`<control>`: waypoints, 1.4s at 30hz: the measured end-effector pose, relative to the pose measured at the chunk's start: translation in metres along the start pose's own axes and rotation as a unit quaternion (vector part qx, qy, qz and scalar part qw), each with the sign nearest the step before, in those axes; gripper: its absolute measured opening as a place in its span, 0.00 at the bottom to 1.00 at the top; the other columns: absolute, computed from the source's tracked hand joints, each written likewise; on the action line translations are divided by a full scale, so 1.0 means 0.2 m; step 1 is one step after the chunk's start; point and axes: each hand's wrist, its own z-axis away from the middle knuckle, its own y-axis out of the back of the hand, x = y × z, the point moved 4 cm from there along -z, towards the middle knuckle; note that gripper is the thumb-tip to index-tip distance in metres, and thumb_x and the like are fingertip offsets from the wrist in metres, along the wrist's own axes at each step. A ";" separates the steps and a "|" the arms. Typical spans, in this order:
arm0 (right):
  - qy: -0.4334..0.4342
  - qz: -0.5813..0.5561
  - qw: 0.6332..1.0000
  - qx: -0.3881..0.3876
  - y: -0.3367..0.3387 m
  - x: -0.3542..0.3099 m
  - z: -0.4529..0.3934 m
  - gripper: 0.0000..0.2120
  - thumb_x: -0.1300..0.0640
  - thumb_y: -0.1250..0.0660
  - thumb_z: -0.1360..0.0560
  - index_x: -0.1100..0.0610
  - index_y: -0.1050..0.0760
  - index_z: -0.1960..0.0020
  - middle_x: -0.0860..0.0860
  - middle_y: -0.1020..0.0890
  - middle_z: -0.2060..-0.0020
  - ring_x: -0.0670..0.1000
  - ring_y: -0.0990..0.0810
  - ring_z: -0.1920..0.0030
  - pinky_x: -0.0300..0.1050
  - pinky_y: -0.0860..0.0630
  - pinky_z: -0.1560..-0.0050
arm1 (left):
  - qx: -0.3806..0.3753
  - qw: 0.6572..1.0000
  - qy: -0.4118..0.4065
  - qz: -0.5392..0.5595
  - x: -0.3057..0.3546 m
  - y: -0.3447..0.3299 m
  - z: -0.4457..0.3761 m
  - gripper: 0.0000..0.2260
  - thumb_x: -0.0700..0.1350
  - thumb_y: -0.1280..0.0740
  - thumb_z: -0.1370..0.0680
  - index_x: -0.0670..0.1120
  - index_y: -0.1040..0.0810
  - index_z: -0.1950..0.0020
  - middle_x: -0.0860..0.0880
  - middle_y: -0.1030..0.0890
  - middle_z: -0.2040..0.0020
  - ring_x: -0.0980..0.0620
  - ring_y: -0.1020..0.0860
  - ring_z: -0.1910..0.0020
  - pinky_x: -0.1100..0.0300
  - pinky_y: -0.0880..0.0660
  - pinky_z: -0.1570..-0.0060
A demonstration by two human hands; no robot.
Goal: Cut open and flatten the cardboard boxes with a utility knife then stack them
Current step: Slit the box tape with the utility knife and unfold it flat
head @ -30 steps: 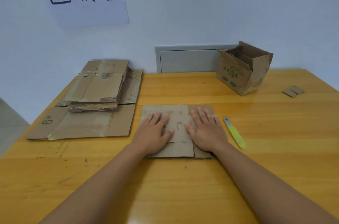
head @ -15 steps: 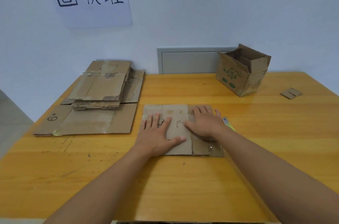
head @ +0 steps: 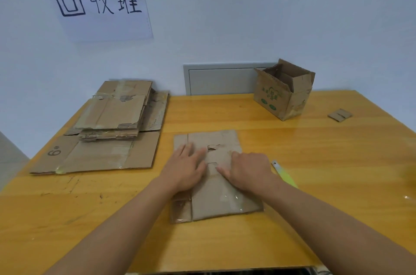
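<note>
Lying flat on the yellow wooden counter, a flattened cardboard box is pressed down by both hands near the middle of the view. The left hand is laid palm-down on the left part of the sheet, its fingers straight and slightly spread, holding nothing. The right hand is set on the right part of the sheet; its thumb is stretched flat toward the left, while its fingers are bent downward at the far side, and whether an edge is gripped there cannot be told. A torn slot is seen in the cardboard between the two hands, and clear tape is seen along the near edge. Just beside the right wrist, a utility knife with a yellow-green handle is left on the counter, touched by neither hand. At the far left, a stack of flattened boxes is piled, with the widest sheet at the bottom marked "6#". At the far right, an open box with green printing is stood upright, well apart from the hands, and a small cardboard scrap is seen further right. A paper sign with handwritten characters is fixed to the wall.
</note>
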 end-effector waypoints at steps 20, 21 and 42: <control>0.021 -0.220 0.969 0.114 -0.19 -0.05 -0.03 0.24 0.43 0.48 0.19 0.53 0.34 0.27 0.54 0.40 0.23 0.54 0.45 0.22 0.51 0.46 0.25 | 0.069 0.988 0.131 0.043 -0.01 -0.09 0.08 0.35 0.67 0.53 0.20 0.49 0.53 0.19 0.41 0.56 0.19 0.42 0.58 0.21 0.47 0.57 0.23; 0.002 -0.210 0.967 0.147 -0.17 -0.04 -0.01 0.22 0.44 0.47 0.20 0.55 0.28 0.33 0.55 0.33 0.27 0.56 0.38 0.27 0.52 0.39 0.29 | 0.073 0.982 0.157 0.072 -0.02 -0.08 0.11 0.34 0.66 0.51 0.20 0.49 0.51 0.20 0.40 0.54 0.19 0.41 0.56 0.21 0.46 0.54 0.24; -0.067 -0.371 0.902 0.208 -0.16 0.04 0.02 0.11 0.52 0.41 0.19 0.57 0.25 0.47 0.54 0.27 0.43 0.57 0.30 0.41 0.50 0.30 0.43 | 0.147 0.816 0.159 0.535 0.06 0.14 0.32 0.26 0.33 0.38 0.21 0.61 0.31 0.32 0.53 0.23 0.44 0.49 0.21 0.49 0.47 0.20 0.50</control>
